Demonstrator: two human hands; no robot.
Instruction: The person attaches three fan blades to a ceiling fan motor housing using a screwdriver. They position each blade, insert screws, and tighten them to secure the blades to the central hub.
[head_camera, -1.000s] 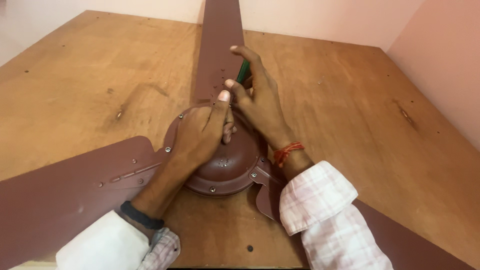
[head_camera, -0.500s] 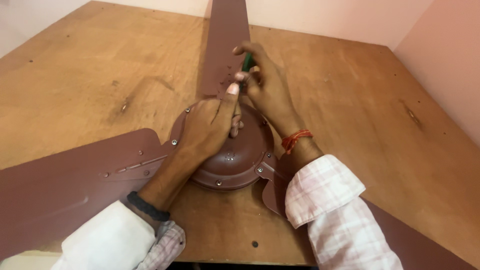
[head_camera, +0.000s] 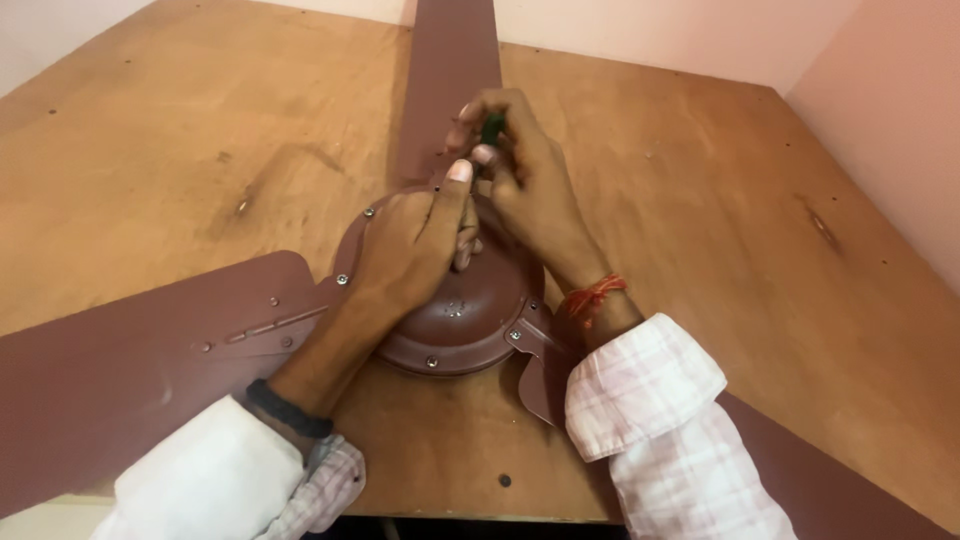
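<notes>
Resting palm-down on the brown dome of the ceiling fan motor housing (head_camera: 455, 320), the left hand (head_camera: 410, 255) presses flat, fingers loosely curled, grasping nothing. Just beyond its thumb, the right hand (head_camera: 525, 185) is clenched around a green-handled screwdriver (head_camera: 492, 130), tip hidden where the far blade (head_camera: 450, 70) meets the hub. Silver screws (head_camera: 343, 281) already sit around the rim near the left hand's wrist, and the left blade (head_camera: 130, 380) looks bolted on. Judging by that, most fastening seems done, with the far blade's joint in hand. Everything lies on the wooden counter (head_camera: 700, 200)
</notes>
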